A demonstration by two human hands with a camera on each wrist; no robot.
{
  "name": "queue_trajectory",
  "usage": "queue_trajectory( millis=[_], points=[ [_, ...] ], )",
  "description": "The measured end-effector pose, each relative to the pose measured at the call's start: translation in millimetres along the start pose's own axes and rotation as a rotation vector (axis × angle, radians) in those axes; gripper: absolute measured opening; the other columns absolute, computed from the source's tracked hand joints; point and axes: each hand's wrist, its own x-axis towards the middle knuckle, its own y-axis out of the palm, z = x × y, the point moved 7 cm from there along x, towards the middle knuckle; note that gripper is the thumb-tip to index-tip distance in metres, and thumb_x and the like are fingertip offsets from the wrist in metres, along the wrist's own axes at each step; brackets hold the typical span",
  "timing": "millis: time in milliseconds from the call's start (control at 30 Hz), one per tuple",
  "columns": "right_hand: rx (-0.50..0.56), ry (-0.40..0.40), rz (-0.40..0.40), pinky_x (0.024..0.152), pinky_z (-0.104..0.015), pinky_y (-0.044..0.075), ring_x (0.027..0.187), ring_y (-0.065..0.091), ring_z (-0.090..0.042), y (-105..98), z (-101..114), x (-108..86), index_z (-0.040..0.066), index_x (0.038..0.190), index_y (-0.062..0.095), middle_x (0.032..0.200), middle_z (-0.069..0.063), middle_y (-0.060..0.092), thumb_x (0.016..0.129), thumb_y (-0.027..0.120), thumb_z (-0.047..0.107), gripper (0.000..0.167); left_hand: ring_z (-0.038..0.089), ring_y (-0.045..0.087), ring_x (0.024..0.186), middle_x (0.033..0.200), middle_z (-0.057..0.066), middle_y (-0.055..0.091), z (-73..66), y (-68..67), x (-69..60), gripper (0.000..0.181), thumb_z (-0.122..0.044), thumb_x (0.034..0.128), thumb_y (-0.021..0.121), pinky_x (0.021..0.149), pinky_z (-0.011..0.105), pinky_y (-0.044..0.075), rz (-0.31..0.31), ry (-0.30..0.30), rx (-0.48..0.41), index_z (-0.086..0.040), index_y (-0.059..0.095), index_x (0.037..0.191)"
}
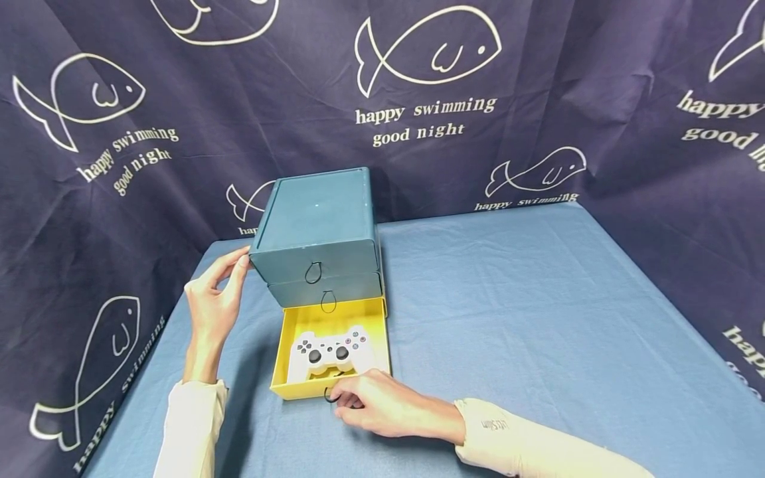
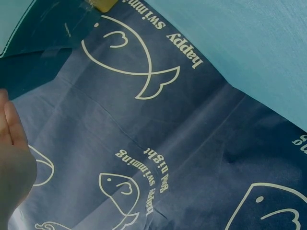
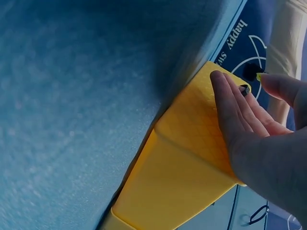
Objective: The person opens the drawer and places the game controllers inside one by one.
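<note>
In the head view, a stack of drawers has two teal units (image 1: 313, 212) above a pulled-out yellow drawer (image 1: 277, 365). A white game controller (image 1: 330, 352) lies inside the yellow drawer. My left hand (image 1: 214, 299) touches the upper unit's front left corner with extended fingers; only part of that hand shows in the left wrist view. At the yellow drawer's front, my right hand (image 1: 382, 405) holds the black pull loop (image 1: 330, 396) with its fingers. The right wrist view shows these fingers (image 3: 228, 100) along the drawer front, with part of the loop between them.
Blue cloth (image 1: 508, 318) covers the table. Dark blue curtains (image 1: 430, 153) with white fish prints hang behind and at both sides. Black loops (image 1: 313, 272) hang from the fronts of the two teal drawers.
</note>
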Motion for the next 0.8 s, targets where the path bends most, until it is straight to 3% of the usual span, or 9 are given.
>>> queue_trajectory(
  millis=[800],
  points=[
    [0.008, 0.034, -0.03, 0.081, -0.015, 0.051, 0.087, 0.064, 0.004, -10, -15, 13.4, 0.001, 0.114, 0.074, 0.096, 0.001, 0.076, 0.096, 0.07, 0.004, 0.018, -0.014, 0.065, 0.087, 0.091, 0.023, 0.076, -2.8, -0.1, 0.7, 0.022, 0.006, 0.0946, 0.07, 0.081, 0.013, 0.044, -0.007, 0.008, -0.001, 0.003, 0.077, 0.115]
  ],
)
